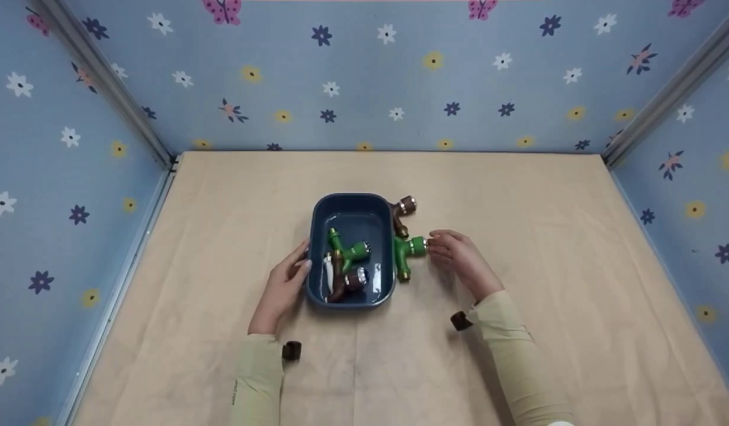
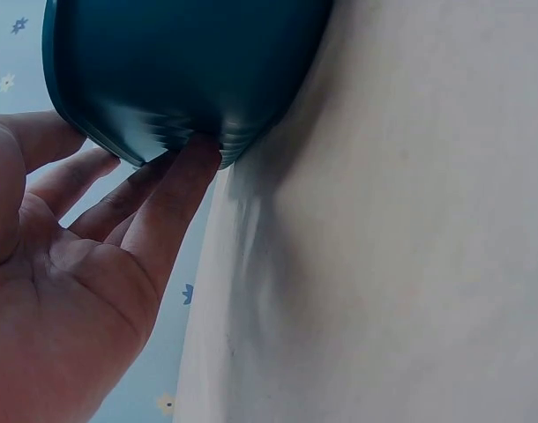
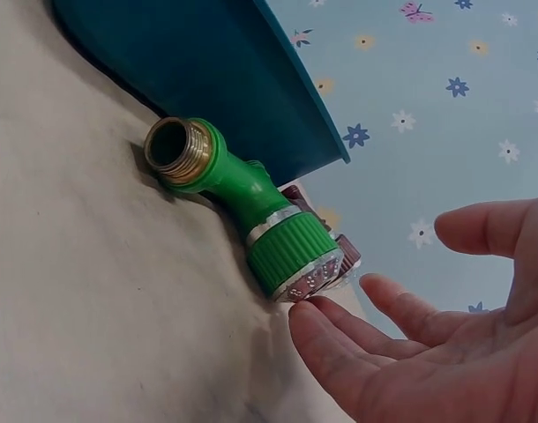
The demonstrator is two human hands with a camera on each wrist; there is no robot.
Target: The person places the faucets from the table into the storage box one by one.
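A dark blue rectangular tub holds a green tap, a brown tap and a slim white piece partly covered by the brown one. My left hand touches the tub's left wall with fairly straight fingers; the left wrist view shows its fingertips against the wall. Outside, along the right wall, lie a second green tap with a threaded brass end and, farther back, a second brown tap. My right hand is open beside that green tap, fingertips right at its knob, thumb held apart.
Beige cloth covers the table under the tub. Blue flower-patterned panels stand at the back and both sides, with grey metal posts in the corners. A dark wrist device sits by each sleeve.
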